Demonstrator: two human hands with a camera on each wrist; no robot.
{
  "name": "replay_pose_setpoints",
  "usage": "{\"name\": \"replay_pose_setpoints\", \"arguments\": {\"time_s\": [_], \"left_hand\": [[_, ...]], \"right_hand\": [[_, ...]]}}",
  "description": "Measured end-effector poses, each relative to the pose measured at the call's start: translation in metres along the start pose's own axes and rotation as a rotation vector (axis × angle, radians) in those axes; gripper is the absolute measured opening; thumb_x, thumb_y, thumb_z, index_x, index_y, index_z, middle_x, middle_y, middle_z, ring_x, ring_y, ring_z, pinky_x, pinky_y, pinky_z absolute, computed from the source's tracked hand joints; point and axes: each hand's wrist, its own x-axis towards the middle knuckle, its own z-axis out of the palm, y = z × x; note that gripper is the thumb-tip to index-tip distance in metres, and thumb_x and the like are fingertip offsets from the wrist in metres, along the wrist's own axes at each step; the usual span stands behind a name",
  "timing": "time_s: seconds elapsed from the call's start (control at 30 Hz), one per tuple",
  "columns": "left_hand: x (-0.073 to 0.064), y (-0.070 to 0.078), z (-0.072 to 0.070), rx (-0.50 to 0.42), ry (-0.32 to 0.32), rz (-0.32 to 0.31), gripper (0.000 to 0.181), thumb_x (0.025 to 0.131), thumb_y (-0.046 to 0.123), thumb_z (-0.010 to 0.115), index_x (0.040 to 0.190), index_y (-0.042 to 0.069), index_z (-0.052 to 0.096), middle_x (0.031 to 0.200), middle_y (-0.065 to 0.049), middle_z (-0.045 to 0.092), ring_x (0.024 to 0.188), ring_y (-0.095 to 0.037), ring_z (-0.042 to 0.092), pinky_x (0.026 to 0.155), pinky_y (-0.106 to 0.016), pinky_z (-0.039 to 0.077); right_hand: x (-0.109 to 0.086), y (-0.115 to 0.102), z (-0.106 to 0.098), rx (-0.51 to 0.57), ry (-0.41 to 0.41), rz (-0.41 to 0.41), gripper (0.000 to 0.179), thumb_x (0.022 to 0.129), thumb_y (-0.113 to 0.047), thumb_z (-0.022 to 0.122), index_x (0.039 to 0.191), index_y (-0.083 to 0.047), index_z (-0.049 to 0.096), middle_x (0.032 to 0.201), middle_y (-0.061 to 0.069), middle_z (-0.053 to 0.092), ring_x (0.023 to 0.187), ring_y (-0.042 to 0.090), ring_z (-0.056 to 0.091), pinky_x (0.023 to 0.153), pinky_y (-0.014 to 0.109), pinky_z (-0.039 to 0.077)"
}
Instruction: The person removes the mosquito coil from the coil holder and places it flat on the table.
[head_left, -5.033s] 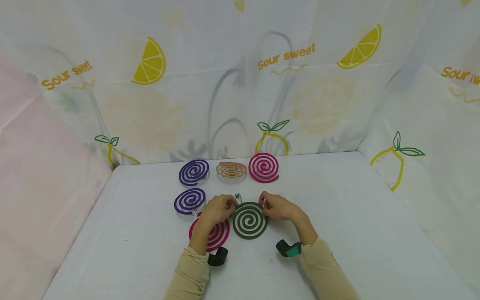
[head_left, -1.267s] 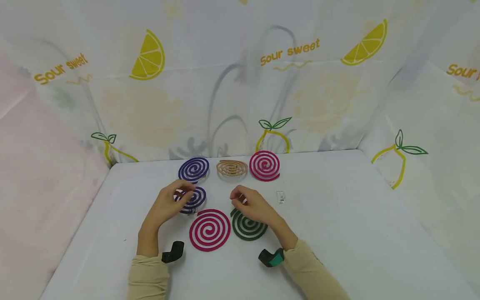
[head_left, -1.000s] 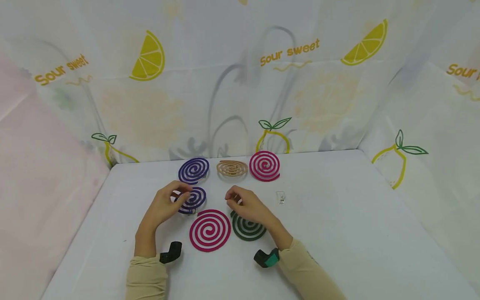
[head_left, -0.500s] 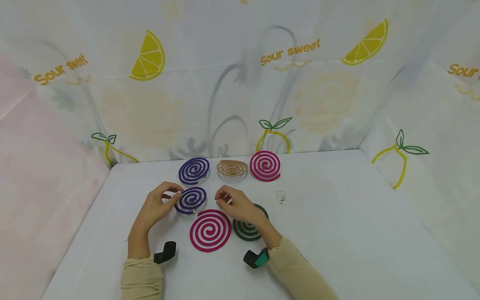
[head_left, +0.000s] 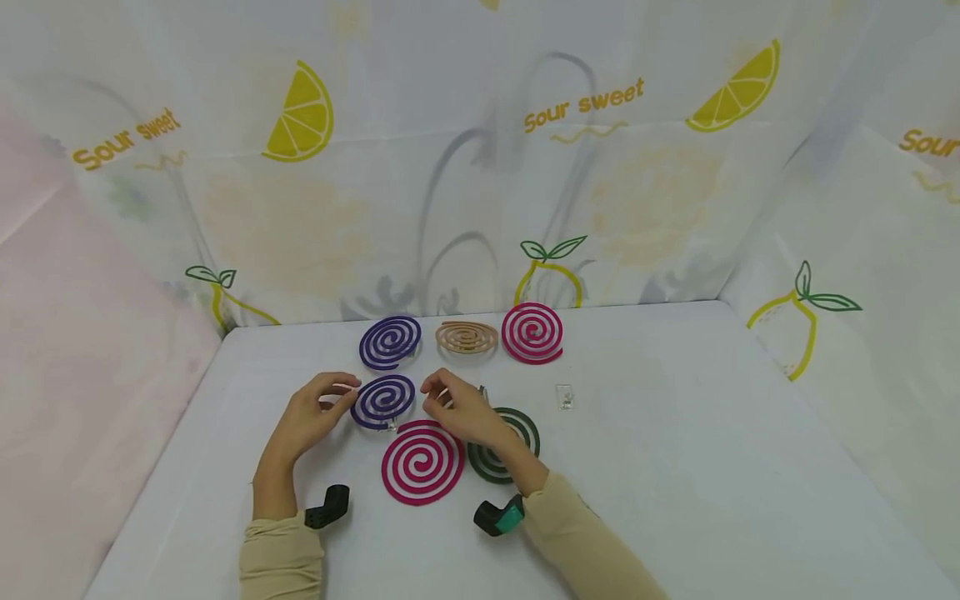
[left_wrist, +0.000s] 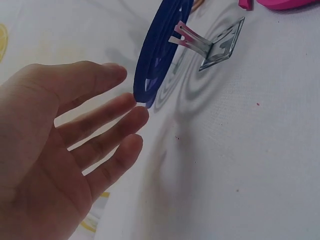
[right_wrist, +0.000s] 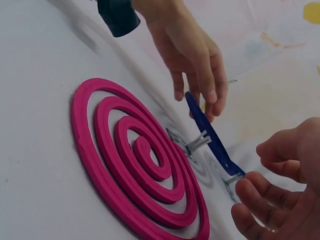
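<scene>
A purple mosquito coil [head_left: 386, 398] sits level above the table between my two hands. Small clips on clear bases, such as the clip stand [left_wrist: 200, 45] in the left wrist view, hold it up. At its left edge, my left hand [head_left: 309, 414] has thumb and fingers parted, with fingertips right at the rim. Just off its right edge is my right hand [head_left: 467, 410], fingers loosely bent and holding nothing. Close in front lies a pink mosquito coil [right_wrist: 145, 150], flat on the table. My right hand and wrist partly cover a green mosquito coil [head_left: 536, 442].
Along the back stand another purple coil [head_left: 390, 342], a tan coil [head_left: 465, 337] and an upright-tilted pink coil [head_left: 532, 332]. A small clear stand [head_left: 565, 397] lies to the right. A lemon-print cloth wall [head_left: 465, 167] rises behind the white table [head_left: 675, 433].
Both hands have left the green coil they were handling. Lately my left hand has drawn left to the purple coil's edge, while my right hand has moved left towards its other side.
</scene>
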Motion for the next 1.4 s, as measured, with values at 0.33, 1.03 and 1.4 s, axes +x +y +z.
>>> {"name": "replay_pose_setpoints", "arguments": {"time_s": [0.33, 1.03, 1.4], "left_hand": [[0.000, 0.001, -0.003, -0.046, -0.080, -0.099, 0.035, 0.096, 0.024, 0.055, 0.128, 0.012, 0.052, 0.128, -0.022, 0.056, 0.107, -0.040, 0.061, 0.081, -0.044, 0.054], [0.001, -0.007, 0.003, -0.027, -0.093, -0.057, 0.029, 0.095, 0.021, 0.055, 0.121, 0.006, 0.057, 0.122, -0.021, 0.061, 0.107, -0.037, 0.062, 0.087, -0.046, 0.052], [0.002, -0.003, 0.002, -0.013, -0.104, -0.095, 0.028, 0.095, 0.021, 0.057, 0.119, 0.007, 0.060, 0.120, -0.021, 0.063, 0.105, -0.036, 0.064, 0.084, -0.044, 0.053]], "right_hand": [[0.007, 0.005, 0.007, 0.014, -0.016, 0.043, 0.030, 0.094, -0.016, 0.052, 0.124, -0.011, 0.051, 0.110, 0.007, 0.061, 0.098, 0.017, 0.060, 0.084, 0.026, 0.049], [0.016, 0.007, 0.016, 0.002, -0.033, 0.067, 0.028, 0.095, -0.013, 0.052, 0.122, -0.011, 0.057, 0.111, 0.008, 0.062, 0.097, 0.017, 0.062, 0.076, 0.022, 0.050], [0.017, 0.008, 0.017, 0.000, -0.034, 0.065, 0.027, 0.095, -0.014, 0.052, 0.122, -0.014, 0.059, 0.114, 0.006, 0.063, 0.096, 0.014, 0.061, 0.074, 0.018, 0.050]]}}
